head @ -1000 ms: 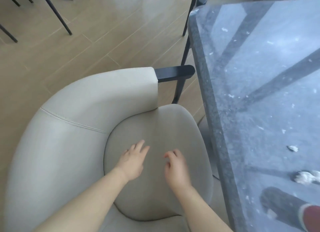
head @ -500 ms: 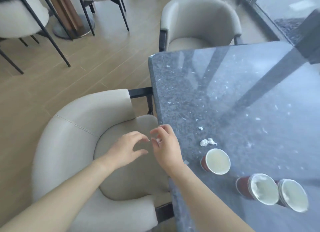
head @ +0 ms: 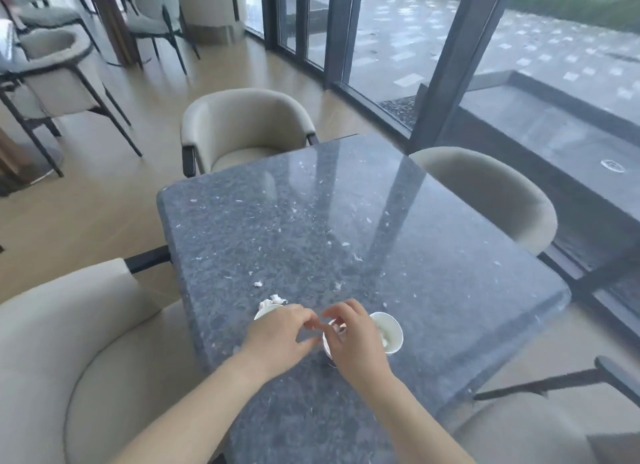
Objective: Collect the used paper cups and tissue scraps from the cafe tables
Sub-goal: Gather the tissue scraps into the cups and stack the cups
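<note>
Our right hand curls over the middle cup at lower centre, left hand over the left cup; whether either grips, we cannot tell. We should nest them upright, then take the tissue scrap.

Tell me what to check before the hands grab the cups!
1. Hands near the cups: left hand and right hand are over them. Ok.
2. Right cup upright: ok.
3. Middle cup and left cup upright: mostly hidden by the hands, cannot tell.
4. A hand already gripping a cup: cannot tell.
5. Tissue picked up: crumpled tissue and small scrap lie on the table. Not ok.
</note>
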A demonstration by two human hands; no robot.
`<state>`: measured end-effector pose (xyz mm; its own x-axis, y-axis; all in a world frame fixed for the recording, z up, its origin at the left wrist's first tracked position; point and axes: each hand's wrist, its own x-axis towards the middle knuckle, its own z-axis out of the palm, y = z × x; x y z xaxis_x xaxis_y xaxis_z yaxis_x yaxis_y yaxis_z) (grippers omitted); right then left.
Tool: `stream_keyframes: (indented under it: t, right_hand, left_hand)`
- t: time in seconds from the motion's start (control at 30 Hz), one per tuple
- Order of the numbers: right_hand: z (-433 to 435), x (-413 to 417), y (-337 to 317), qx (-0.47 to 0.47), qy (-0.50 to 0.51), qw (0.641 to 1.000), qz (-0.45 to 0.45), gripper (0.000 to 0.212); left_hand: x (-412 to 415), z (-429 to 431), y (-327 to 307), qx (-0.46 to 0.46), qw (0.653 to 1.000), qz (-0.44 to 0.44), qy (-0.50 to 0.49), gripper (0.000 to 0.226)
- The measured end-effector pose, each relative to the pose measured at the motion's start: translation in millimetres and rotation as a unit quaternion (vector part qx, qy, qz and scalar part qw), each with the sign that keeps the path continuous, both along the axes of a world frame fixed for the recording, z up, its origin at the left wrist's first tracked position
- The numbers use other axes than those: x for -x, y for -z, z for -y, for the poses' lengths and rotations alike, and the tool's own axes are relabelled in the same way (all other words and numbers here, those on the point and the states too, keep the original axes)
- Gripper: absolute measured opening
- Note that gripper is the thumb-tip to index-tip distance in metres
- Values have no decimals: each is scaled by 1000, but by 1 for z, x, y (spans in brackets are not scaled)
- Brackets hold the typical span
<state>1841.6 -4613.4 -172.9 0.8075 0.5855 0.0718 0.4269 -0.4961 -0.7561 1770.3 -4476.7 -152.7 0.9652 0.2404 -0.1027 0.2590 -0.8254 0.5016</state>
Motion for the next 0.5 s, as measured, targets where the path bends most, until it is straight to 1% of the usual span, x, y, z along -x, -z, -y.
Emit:
stream_keyframes:
  t: [0.07, 0.13, 0.23, 0.37, 0.43, 0.5]
  right_hand:
    - [17, -10, 10, 20, 1, 999, -26, 11]
    - [30, -18, 18, 30, -11, 998, -46, 12]
    - [49, -27, 27, 21, -13, 998, -56, 14]
    - [73, -36, 34, -1, 0, 999, -33, 16]
    - [81, -39, 37, 19, -1, 1000, -21, 18]
    - [86, -42, 43, 58, -19, 998, -4, 20]
  left_hand:
    - [-10, 17, 5, -7, 999, -32, 17, 23]
    - [-14, 29, 11, -1, 997, -68, 21, 27]
    - [-15, 41, 21, -30, 993, -106, 39, 32]
    - [-15, 51, 30, -65, 986, -143, 57, 37]
    - [-16, 55, 34, -81, 982, -159, 61, 36]
    - [-17, 60, 38, -105, 976, -179, 67, 34]
